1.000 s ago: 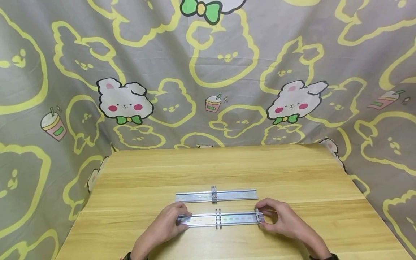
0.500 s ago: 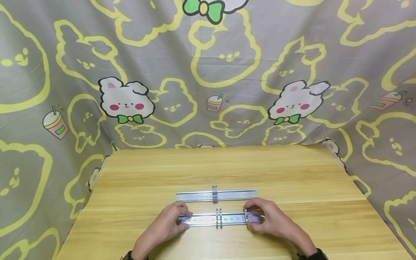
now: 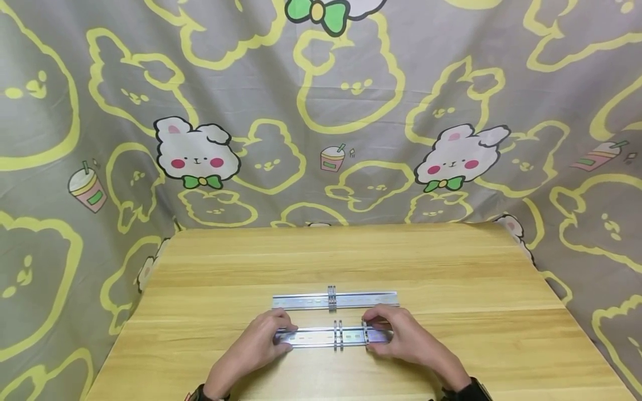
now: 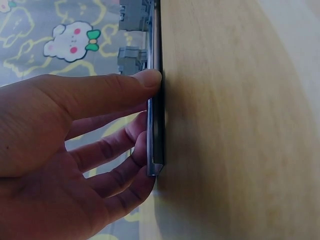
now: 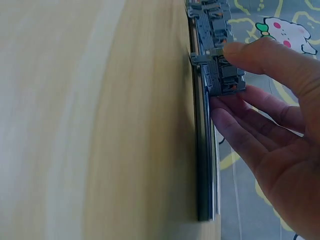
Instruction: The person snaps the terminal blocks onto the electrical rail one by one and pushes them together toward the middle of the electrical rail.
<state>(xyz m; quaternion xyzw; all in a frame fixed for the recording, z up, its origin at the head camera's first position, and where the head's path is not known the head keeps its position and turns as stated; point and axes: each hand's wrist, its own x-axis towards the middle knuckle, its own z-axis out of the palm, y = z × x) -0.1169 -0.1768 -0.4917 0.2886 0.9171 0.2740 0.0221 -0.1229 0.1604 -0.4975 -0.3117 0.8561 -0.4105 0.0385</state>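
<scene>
A metal DIN rail with slots lies nearest on the table. My left hand grips its left end, thumb on the near edge and fingers on the far edge, as the left wrist view shows. Two grey terminal blocks stand near the rail's middle, slightly apart. To their right, my right hand pinches another terminal block that sits across the rail. In the right wrist view, this grey terminal block is between thumb and fingers, with bare rail extending beyond it.
A second DIN rail lies parallel behind the first, with terminal blocks close together at its middle. Both rest on a wooden table. A patterned grey curtain rises at the back and sides.
My right hand has moved left along the near rail, bringing its terminal block from the right end closer to the two at the middle. My left hand stays on the left end.
</scene>
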